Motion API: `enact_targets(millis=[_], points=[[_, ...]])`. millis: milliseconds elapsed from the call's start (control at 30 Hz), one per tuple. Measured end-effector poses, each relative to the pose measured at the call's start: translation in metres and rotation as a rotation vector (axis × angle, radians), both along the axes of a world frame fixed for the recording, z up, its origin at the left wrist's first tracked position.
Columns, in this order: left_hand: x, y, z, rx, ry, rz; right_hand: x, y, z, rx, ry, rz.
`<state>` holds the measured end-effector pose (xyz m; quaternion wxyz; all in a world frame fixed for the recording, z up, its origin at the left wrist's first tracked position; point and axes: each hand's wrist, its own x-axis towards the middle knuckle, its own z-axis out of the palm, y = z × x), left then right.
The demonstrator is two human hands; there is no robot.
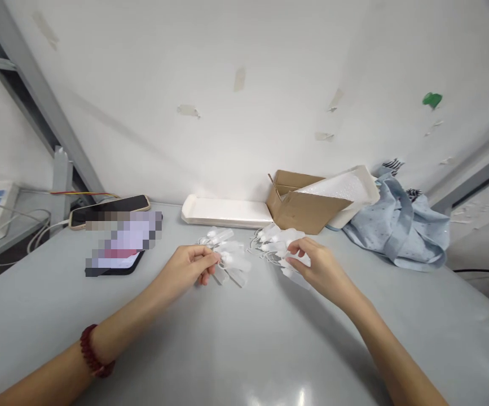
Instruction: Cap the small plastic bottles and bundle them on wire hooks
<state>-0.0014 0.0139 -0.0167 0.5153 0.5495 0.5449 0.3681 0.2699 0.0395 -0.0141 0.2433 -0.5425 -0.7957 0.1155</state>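
Observation:
Two clusters of small translucent white tags or pouches with white strings lie on the grey table. My left hand (195, 264) is closed at the left cluster (233, 260), thumb and fingers pinched on the string end of some tags. Over the right cluster (274, 239), my right hand (312, 260) has its thumb and index finger apart, close to the lower tags; whether it touches one is hard to tell. Strings of the right cluster point left, toward the gap between the two groups.
Behind stand a stack of long white cards (227, 211) and an open cardboard box (312, 210) with white packaging. A light-blue cloth bag (405, 225) lies at right. Two phones, one (109, 211) cabled, the other (121, 251) lit, rest at left on the grey table (236, 349).

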Motion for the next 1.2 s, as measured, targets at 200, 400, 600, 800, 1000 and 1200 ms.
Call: enact_targets(millis=[200, 400, 600, 800, 1000, 1200], points=[[-0.004, 0.001, -0.005, -0.007, -0.198, 0.137, 0.001, -0.003, -0.001, -0.107, -0.115, -0.017], [-0.009, 0.004, -0.009, -0.121, -0.285, 0.208, 0.000, -0.003, -0.003, -0.157, -0.159, -0.026], [-0.007, 0.006, -0.011, -0.121, -0.290, 0.296, 0.001, -0.003, -0.004, -0.168, -0.140, -0.034], [0.000, 0.000, -0.008, -0.041, -0.270, 0.292, 0.002, -0.005, -0.004, -0.175, -0.186, -0.065], [0.005, -0.002, -0.009, -0.028, -0.249, 0.260, -0.007, -0.007, -0.002, -0.198, -0.254, -0.051], [0.004, -0.004, -0.012, -0.049, -0.248, 0.256, -0.011, -0.008, -0.004, -0.209, -0.249, -0.031]])
